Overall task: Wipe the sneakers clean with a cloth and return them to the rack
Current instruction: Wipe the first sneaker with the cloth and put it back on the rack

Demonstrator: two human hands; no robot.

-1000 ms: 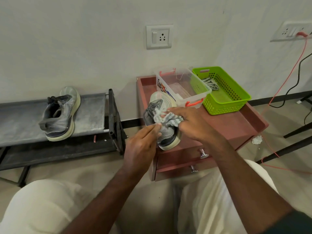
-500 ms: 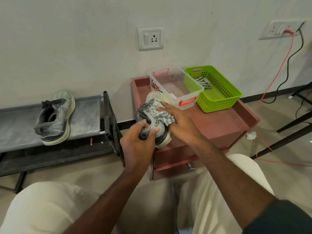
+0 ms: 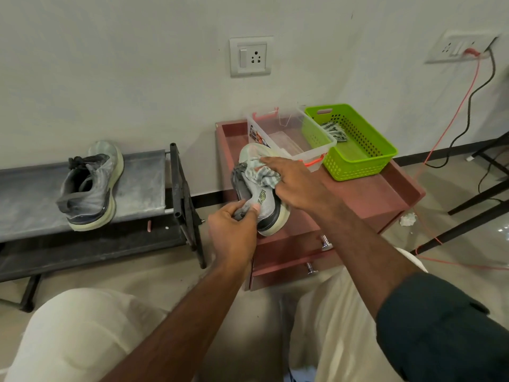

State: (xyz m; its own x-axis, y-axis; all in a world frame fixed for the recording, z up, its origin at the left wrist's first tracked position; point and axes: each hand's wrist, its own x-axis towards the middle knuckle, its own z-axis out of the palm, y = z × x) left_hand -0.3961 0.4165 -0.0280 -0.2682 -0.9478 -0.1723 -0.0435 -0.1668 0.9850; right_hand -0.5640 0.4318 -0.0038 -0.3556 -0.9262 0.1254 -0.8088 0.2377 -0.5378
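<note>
Gripping the sneaker (image 3: 260, 188) heel with my left hand (image 3: 234, 232), I press the cloth (image 3: 261, 175) under my right hand (image 3: 297, 186) fingers, toe pointing far.

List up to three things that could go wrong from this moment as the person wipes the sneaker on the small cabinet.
1. The sneaker overhangs the cabinet's front edge; if the left hand loosens its grip on the heel, it might fall.
2. The right hand pressing the cloth works close to the clear box and could knock it.
3. The rack looks dusty, so a returned sneaker may get dirty again.
</note>
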